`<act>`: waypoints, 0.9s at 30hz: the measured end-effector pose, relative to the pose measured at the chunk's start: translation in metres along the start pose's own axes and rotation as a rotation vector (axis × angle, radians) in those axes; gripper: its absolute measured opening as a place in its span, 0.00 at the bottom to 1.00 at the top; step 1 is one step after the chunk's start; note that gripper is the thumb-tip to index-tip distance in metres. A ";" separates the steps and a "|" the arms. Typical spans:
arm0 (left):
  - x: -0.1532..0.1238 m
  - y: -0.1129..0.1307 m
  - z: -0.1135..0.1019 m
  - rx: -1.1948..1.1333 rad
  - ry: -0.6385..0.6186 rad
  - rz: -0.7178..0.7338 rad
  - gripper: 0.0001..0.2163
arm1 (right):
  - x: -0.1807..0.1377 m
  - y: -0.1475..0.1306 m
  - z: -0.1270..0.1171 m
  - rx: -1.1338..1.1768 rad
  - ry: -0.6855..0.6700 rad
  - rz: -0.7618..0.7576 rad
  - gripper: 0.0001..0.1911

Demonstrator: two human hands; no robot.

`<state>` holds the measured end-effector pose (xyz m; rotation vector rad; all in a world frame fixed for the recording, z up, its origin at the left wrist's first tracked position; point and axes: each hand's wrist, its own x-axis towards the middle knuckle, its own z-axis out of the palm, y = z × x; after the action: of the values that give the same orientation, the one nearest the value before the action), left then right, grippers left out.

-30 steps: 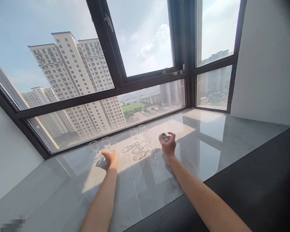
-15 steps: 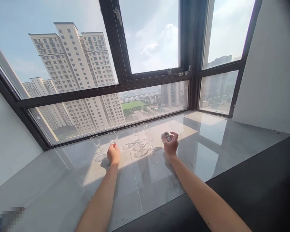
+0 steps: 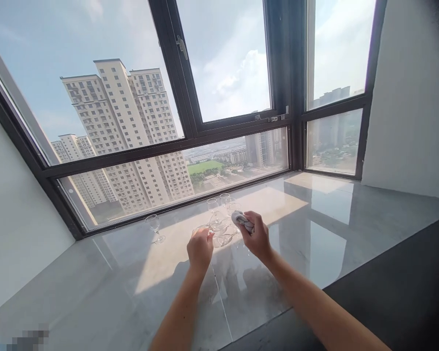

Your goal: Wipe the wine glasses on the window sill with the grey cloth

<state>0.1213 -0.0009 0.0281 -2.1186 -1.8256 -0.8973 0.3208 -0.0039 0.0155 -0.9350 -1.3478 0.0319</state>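
Note:
My left hand (image 3: 200,248) is closed round a clear wine glass (image 3: 216,229), held just above the marble window ledge (image 3: 314,229) with its bowl towards my right hand. My right hand (image 3: 259,240) is closed on a small wadded grey-white cloth (image 3: 240,219), right next to the glass's bowl. One wine glass (image 3: 154,227) stands alone on the ledge to the left. Three more glasses (image 3: 224,202) stand close together behind my hands, near the window.
A large black-framed window (image 3: 190,139) runs along the back of the ledge, with tower blocks outside. White walls close both ends. A dark surface (image 3: 395,292) borders the ledge at the lower right. Sunlight falls across the ledge's middle.
My left hand took a glass by the stem at the left, lifted it and carried it right to the cloth. My right hand stayed closed on the cloth and drew slightly nearer.

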 end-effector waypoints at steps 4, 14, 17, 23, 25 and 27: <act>0.004 -0.004 0.001 0.114 -0.041 0.046 0.10 | -0.011 -0.014 0.014 0.017 -0.379 -0.158 0.14; 0.002 -0.002 0.012 0.003 -0.064 0.267 0.16 | -0.007 -0.004 0.011 -0.038 -0.280 -0.159 0.11; 0.003 -0.010 0.017 -0.091 -0.018 0.205 0.17 | -0.004 -0.002 0.010 -0.014 -0.197 -0.010 0.13; 0.007 -0.021 0.023 -0.168 0.002 0.004 0.16 | -0.006 -0.004 0.010 0.030 -0.250 0.008 0.17; 0.007 -0.020 0.023 -0.117 -0.043 -0.003 0.15 | -0.008 -0.008 0.010 0.060 -0.317 -0.006 0.17; 0.005 -0.018 0.021 -0.059 -0.083 -0.006 0.14 | -0.010 -0.012 0.010 0.078 -0.382 -0.006 0.17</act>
<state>0.1107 0.0185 0.0098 -2.2186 -1.8676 -0.8875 0.3038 -0.0109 0.0135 -0.8865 -1.6887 0.2681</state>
